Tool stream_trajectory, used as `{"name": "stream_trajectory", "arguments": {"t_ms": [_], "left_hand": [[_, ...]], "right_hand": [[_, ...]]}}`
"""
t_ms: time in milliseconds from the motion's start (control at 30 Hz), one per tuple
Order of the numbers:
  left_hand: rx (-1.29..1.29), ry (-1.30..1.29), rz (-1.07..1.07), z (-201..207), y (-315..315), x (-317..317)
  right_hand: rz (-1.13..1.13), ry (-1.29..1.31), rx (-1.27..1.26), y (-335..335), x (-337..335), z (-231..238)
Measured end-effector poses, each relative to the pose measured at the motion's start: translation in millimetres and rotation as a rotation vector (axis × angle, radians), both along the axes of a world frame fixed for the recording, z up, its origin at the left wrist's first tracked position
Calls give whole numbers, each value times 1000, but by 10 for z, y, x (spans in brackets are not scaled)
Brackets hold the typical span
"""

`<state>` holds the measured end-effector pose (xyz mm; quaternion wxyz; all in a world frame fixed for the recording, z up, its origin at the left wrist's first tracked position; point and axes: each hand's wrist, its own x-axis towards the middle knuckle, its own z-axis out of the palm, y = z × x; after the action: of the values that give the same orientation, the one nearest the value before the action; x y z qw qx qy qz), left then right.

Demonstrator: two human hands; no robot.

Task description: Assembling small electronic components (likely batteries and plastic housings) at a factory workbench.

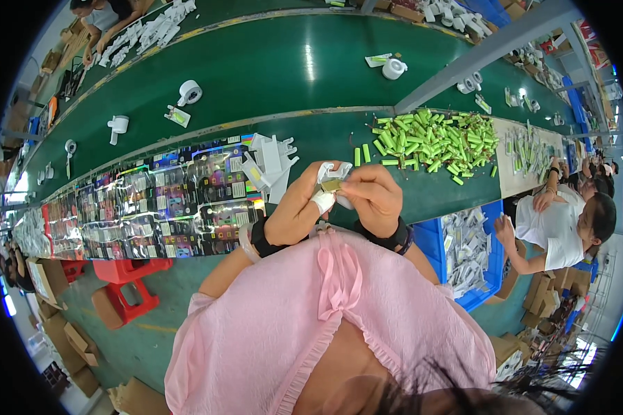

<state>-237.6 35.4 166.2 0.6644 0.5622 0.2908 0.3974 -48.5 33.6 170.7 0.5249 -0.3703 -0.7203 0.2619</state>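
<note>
My left hand (294,213) is closed round a small white plastic housing (334,168), its thumb wrapped in white. A small tan rectangular piece (331,186) lies against the housing, between my two hands. The thumb and fingertips of my right hand (376,198) pinch at the edge of that piece; whether it is fixed to the housing I cannot tell. Several more white plastic housings (273,158) are stacked on the bench just beyond my left hand. Past my right hand spreads a heap of bright green cylindrical cells (436,142), with a few lying apart near my fingers.
Shiny printed sheets (166,200) cover the bench at left. A blue crate (491,266) of white parts stands at right, near a co-worker in a white shirt (547,225). Beyond runs a green conveyor (270,76) carrying white devices, under a grey metal post (477,59).
</note>
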Motion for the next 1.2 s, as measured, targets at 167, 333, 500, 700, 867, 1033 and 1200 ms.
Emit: {"name": "stream_trajectory", "arguments": {"t_ms": [167,333,500,700,867,1033,1200], "left_hand": [[-58,-7,11,78,-32,16],[-27,-34,4,81,-62,43],[-23,-1,2,78,-64,32],[-106,-88,-25,106,-73,-20],[-32,-21,49,134,-69,53],[-3,108,104,71,-78,42],[-23,147,102,73,-69,23]], "right_hand": [[-21,2,16,-23,19,-15],[-9,19,12,-41,35,-16],[7,44,-6,-53,43,-30],[-51,2,28,-86,8,-19],[-112,-63,117,-79,-30,21],[-104,-95,109,-70,-34,42],[-110,-102,84,-89,-38,9]]}}
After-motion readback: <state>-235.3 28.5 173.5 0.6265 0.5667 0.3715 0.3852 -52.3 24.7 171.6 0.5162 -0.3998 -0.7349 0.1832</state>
